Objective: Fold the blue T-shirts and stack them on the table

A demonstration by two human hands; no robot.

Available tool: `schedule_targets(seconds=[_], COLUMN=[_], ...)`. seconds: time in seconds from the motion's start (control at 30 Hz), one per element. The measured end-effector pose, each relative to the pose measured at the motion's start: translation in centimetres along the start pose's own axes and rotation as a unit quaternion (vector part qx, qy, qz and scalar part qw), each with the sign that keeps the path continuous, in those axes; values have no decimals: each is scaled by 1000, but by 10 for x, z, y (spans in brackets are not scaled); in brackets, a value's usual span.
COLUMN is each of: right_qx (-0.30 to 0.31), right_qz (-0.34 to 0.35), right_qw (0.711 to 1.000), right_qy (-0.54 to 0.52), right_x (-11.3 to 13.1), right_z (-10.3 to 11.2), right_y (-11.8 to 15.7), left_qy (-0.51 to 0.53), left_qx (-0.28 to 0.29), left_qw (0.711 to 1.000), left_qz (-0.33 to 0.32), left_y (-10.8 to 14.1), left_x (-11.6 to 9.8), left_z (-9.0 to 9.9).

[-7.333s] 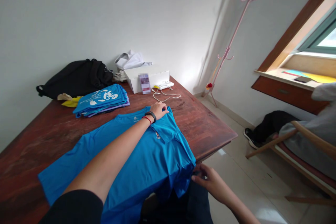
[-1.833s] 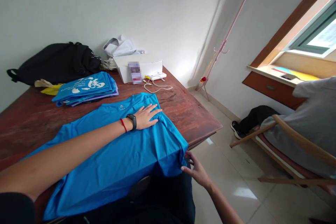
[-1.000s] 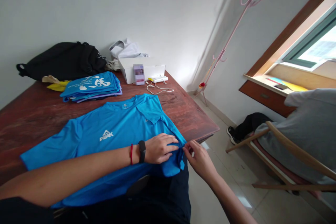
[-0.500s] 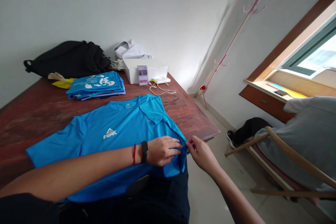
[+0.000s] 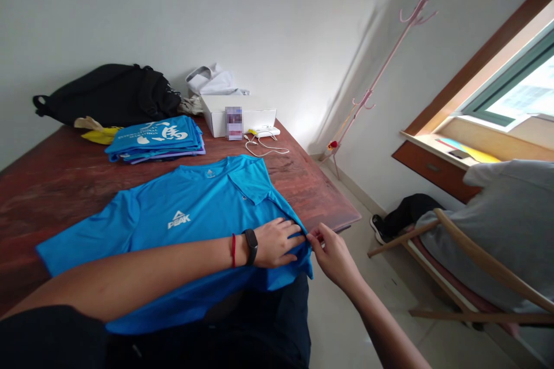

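Note:
A blue T-shirt [image 5: 194, 202] with a white logo lies spread on the dark red wooden table [image 5: 52, 179], its lower part hanging over the near edge. One sleeve is folded in over the chest. My left hand [image 5: 279, 243], with a dark band and a red string on the wrist, lies on the shirt near its right edge, fingers spread. Just right of it, my right hand [image 5: 329, 248] pinches the shirt's edge between thumb and fingers at the table's corner.
Behind the shirt are a stack of folded blue shirts [image 5: 153, 138], a black backpack [image 5: 108, 92], a white box [image 5: 216, 118] and a white cable [image 5: 272, 151]. A person in grey [image 5: 506, 230] sits on a wooden chair at the right, near a pink coat stand [image 5: 385, 66].
My left hand has slid slightly right and up along the shirt, closer to my right hand. The shirt's hanging corner has shifted a little to the right.

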State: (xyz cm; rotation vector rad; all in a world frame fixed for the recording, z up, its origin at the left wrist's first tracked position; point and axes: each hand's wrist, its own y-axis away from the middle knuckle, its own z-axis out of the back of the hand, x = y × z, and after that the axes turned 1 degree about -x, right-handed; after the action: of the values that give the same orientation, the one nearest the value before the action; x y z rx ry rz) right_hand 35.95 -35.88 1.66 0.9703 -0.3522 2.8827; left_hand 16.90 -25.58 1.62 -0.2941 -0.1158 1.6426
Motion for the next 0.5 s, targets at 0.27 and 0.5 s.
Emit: schedule_targets(seconds=[0.27,0.5], right_qx=[-34,-7], right_qz=[55,81], right_qw=[995,992], right_qy=[78,95], right_x=[14,16], right_z=[-28,-24], right_y=[10,17], left_qy=[-26,-31], left_qx=[28,31], left_qw=[992,983], left_qz=[124,178], left_y=[9,21], left_x=[2,17], left_z=[-4,1])
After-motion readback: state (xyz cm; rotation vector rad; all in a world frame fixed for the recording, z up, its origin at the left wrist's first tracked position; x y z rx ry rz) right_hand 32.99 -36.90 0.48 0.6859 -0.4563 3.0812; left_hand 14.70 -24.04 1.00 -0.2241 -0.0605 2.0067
